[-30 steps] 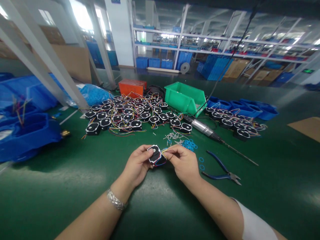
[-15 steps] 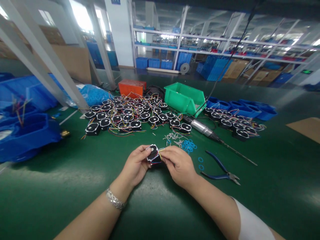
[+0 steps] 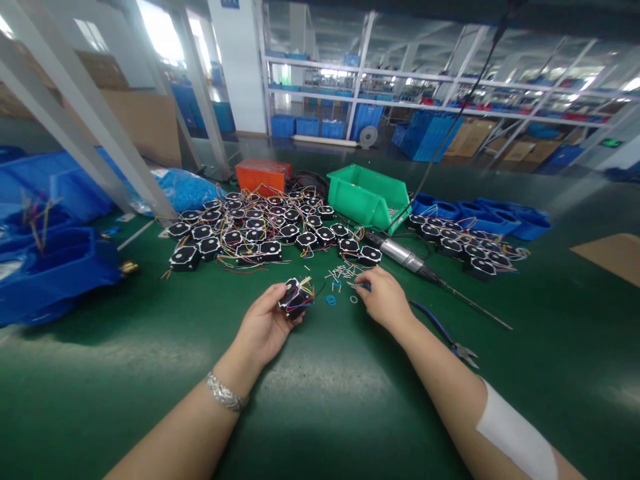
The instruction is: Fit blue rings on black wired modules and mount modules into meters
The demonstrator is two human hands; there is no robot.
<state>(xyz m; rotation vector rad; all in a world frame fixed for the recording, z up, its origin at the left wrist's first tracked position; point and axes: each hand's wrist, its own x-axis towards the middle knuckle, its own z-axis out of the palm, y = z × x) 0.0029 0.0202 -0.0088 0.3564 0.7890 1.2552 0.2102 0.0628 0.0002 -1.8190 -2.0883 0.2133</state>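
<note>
Grips a small black motor (image 3: 296, 301) in the left hand (image 3: 263, 327), near the middle of the view, above the near part of the green tabletop (image 3: 310, 427). Presses the thumb to the motor's upper left part and curls the fingers underneath, close about the casing. Holds it tilted, with red, blue, yellow and white wires (image 3: 303, 289) bunched across it and a dark end poking out to the right.

Holds the right hand (image 3: 385, 300) well apart from the motor, nearly closed, with thumb and fingertips drawn together low beside the scattered screws (image 3: 343, 272). Shows a bit of blue at those fingertips; cannot tell whether pinched or merely touched.

Between the hands, on the tabletop: blue rings (image 3: 331, 300) and one pale ring (image 3: 354, 299). Partly hidden by the right forearm, a pair of blue-handled pliers (image 3: 443, 330).

Farther off, a powered screwdriver (image 3: 401, 256), lying slantwise with its long shaft towards the lower right. Behind the screws, a crowd of wired motors (image 3: 256, 225); to the right, a smaller group of motors (image 3: 473, 251). Between these groups, a green bin (image 3: 350, 202); behind the larger one, an orange box (image 3: 263, 177).
</note>
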